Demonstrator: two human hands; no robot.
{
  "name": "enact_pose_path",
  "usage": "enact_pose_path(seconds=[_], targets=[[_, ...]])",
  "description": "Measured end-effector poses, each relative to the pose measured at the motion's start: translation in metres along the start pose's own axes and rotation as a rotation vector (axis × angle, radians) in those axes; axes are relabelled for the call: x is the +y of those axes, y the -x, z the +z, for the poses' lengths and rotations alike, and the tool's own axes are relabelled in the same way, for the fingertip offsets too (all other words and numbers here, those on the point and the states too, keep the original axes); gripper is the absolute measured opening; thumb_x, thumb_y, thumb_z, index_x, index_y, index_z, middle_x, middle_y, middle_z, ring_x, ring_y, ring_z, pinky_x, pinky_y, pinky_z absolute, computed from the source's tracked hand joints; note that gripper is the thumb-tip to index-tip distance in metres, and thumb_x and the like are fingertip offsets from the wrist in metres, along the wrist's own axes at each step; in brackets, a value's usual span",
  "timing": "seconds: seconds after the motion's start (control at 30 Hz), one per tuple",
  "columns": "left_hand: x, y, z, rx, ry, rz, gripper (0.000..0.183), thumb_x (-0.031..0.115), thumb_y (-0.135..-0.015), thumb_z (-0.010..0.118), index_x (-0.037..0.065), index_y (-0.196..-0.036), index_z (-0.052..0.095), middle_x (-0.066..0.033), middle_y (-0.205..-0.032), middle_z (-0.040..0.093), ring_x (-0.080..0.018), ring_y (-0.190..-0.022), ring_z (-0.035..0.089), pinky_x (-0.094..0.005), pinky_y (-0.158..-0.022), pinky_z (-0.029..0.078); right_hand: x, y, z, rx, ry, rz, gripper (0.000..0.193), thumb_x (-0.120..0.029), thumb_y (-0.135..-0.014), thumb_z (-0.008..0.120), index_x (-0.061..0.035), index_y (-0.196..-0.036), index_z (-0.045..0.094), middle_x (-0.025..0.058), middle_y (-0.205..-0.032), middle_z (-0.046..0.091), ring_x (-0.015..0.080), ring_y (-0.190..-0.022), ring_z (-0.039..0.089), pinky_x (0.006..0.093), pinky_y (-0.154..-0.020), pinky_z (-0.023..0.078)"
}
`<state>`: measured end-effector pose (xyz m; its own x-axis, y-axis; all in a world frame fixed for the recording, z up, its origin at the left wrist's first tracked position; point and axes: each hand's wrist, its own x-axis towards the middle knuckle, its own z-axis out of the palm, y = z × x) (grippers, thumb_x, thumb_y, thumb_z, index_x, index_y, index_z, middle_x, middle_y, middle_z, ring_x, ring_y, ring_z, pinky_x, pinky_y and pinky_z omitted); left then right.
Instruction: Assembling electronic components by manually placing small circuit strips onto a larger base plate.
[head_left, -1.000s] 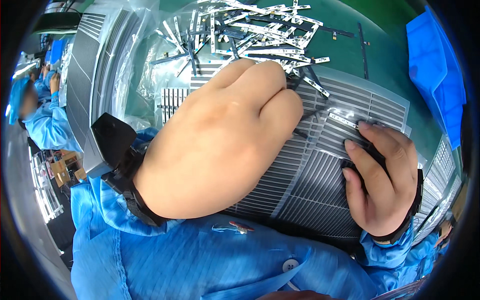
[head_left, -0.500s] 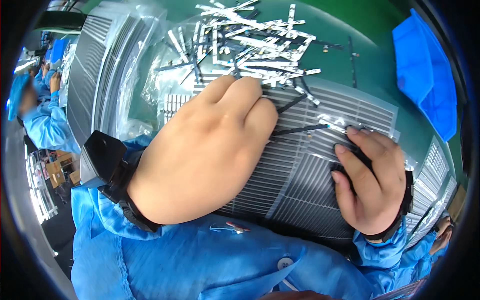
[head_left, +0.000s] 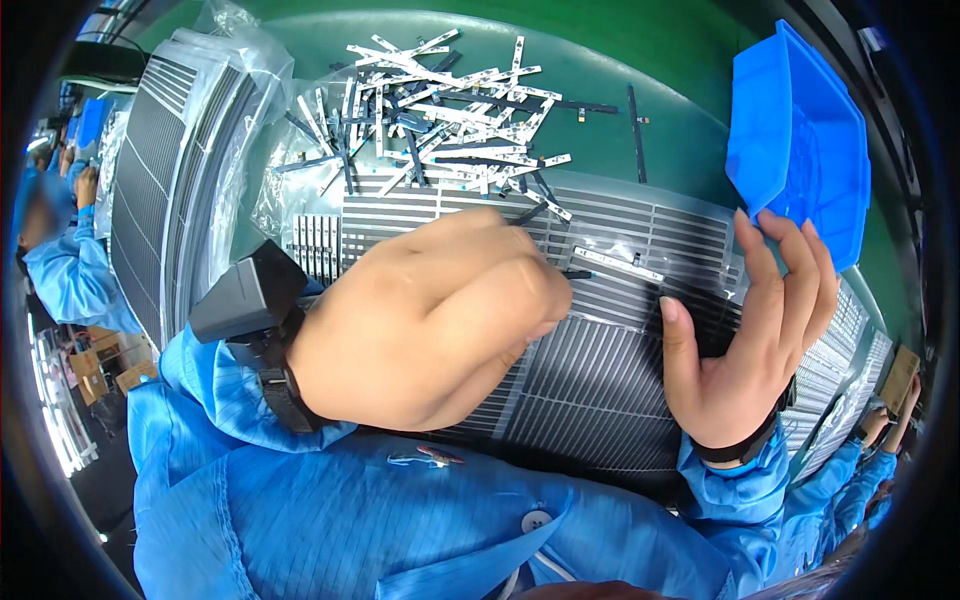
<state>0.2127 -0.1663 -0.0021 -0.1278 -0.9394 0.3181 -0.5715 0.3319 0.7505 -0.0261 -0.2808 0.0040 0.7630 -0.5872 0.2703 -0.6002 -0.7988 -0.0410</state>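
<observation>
My left hand (head_left: pixel 430 320) is closed above the ribbed sheets, its fingers curled down and partly hidden. The short end of a thin black strip (head_left: pixel 578 275) juts out beside its fingers. To the right of that end, a white strip with dark marks (head_left: pixel 618 262) lies on a clear-covered ribbed sheet (head_left: pixel 690 235). My right hand (head_left: pixel 750 350) is open and holds nothing. Its thumb and fingers are spread over the sheet's right side, with the fingertips near the blue bin.
A loose pile of black and white strips (head_left: pixel 450 110) lies beyond my hands, and one black strip (head_left: pixel 637 135) lies apart. The blue bin (head_left: pixel 765 130) stands at the right. Stacked ribbed sheets in plastic (head_left: pixel 150 190) are at the left. Other people in blue work nearby.
My right hand has lifted off the white strip, and its fingers have opened toward the bin. The black strip shows less beside my left hand, and the white strip lies apart from it. The view has shifted.
</observation>
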Motion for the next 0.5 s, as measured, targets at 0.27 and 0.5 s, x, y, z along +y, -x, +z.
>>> enact_pose_path(seconds=[0.27,0.5], targets=[[-0.003,0.002,0.004,-0.006,0.010,0.031,0.016,-0.007,-0.083,0.068,0.001,-0.095,0.061,-0.0131,-0.084,0.065,-0.0284,-0.070,0.061,-0.0372,-0.062,0.048,0.004,-0.001,0.000,0.072,-0.072,-0.011,0.051,-0.019,-0.078,0.079,0.0030,-0.122,0.064,0.0228,-0.130,0.059,0.0399,-0.121,0.054,0.0499,-0.106,0.036],[-0.004,0.001,0.004,-0.007,-0.002,0.042,0.016,-0.007,-0.083,0.068,0.000,-0.095,0.061,-0.0133,-0.084,0.064,-0.0286,-0.070,0.061,-0.0375,-0.062,0.048,0.013,-0.006,-0.001,0.065,0.052,0.009,0.037,-0.017,-0.080,0.076,0.0020,-0.111,0.068,0.0183,-0.122,0.065,0.0372,-0.110,0.059,0.0452,-0.098,0.039]])
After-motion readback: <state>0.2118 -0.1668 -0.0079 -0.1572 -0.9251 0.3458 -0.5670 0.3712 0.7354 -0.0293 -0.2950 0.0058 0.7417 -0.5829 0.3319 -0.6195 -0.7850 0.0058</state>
